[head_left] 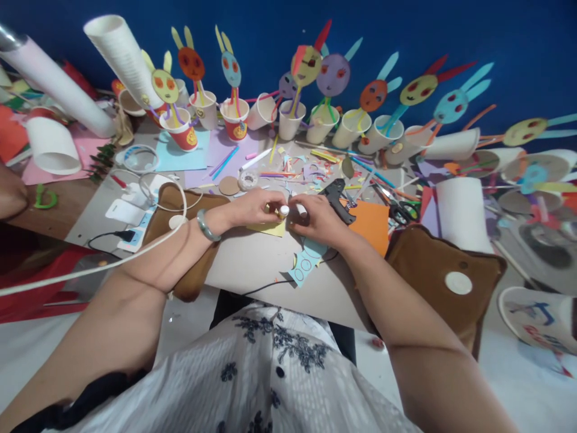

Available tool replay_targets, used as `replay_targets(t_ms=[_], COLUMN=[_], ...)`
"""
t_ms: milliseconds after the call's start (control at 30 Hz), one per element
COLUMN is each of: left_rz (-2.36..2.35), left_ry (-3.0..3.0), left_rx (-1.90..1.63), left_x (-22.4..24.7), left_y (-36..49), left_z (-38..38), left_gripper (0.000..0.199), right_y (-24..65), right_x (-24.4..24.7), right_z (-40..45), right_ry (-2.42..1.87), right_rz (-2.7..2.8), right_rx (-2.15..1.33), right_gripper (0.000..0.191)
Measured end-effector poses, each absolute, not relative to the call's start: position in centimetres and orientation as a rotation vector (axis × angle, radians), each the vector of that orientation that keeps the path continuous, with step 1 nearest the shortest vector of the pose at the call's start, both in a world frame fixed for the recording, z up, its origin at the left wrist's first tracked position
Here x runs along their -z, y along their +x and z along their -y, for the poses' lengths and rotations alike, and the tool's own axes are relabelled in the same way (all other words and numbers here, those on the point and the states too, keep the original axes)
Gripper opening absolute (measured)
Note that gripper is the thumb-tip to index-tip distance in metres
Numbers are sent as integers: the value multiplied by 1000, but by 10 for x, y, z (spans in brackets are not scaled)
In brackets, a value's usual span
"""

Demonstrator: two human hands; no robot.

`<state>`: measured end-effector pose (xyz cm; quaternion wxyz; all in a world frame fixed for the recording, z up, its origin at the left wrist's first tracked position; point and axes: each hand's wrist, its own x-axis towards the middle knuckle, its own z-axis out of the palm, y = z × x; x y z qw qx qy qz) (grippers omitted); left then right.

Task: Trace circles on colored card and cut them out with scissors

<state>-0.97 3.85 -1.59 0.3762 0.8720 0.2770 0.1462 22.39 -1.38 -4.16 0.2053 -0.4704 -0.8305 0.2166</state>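
My left hand [261, 207] is closed in a pinch around a small thing with a white rounded end [283, 211] and a yellowish body. Just across from it, my right hand [318, 218] has its fingers closed on a short white cylinder with a dark end [301, 210], perhaps a marker or its cap. Both hands hover close together over the table's near middle. Beneath the left one lies a yellow paper sheet [270, 229]. Light blue paper with drawn circles [305, 263] lies below the right hand. A black glue gun [339, 201] and an orange sheet [370, 225] are beside it.
Paper cups [291, 123] with rabbit-faced paper figures line the back. Scissors [401, 210] lie at the right among paper scraps [311, 168]. A white cable [112, 264] crosses my left forearm near a power strip [135, 233]. Brown cushions [433, 270] flank the table.
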Motion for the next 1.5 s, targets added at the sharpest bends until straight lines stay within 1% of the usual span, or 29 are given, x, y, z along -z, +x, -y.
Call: replay_targets(t_ms=[367, 800, 900, 967, 1000, 1033, 1133, 1200, 1267, 1400, 1500], left_rz=[-654, -685, -689, -679, -671, -662, -645, -642, -646, -676, -690], left_ry=[2257, 2320, 2329, 2338, 2341, 2343, 2349, 2353, 2352, 2354, 2361], left_rx=[-339, -326, -332, -345, -354, -363, -388, -392, -388, -364, -363], left_x=[16, 18, 20, 21, 21, 22, 22, 22, 22, 22, 22], left_y=[-11, -12, -12, -12, -11, -11, -11, -11, -11, -10, -10], left_z=[-39, -39, -40, -40, -40, -41, -42, -42, -42, -42, -42], left_gripper=[20, 17, 17, 17, 17, 18, 20, 20, 20, 19, 19], right_y=[224, 223, 224, 225, 226, 227, 232, 235, 237, 236, 235], right_x=[36, 37, 39, 39, 39, 39, 36, 33, 30, 28, 29], right_z=[14, 14, 13, 12, 12, 12, 13, 15, 16, 19, 20], right_ry=[-1321, -1337, -1279, -1241, -1234, -1233, -1245, -1248, -1260, -1296, -1290], right_rz=[2337, 2368, 2318, 2214, 2139, 2053, 1810, 1745, 1748, 1807, 1853], right_rx=[-620, -569, -546, -529, -529, -550, -709, -777, -770, -738, -693], right_gripper=[33, 37, 29, 20, 19, 22, 39, 43, 38, 15, 5])
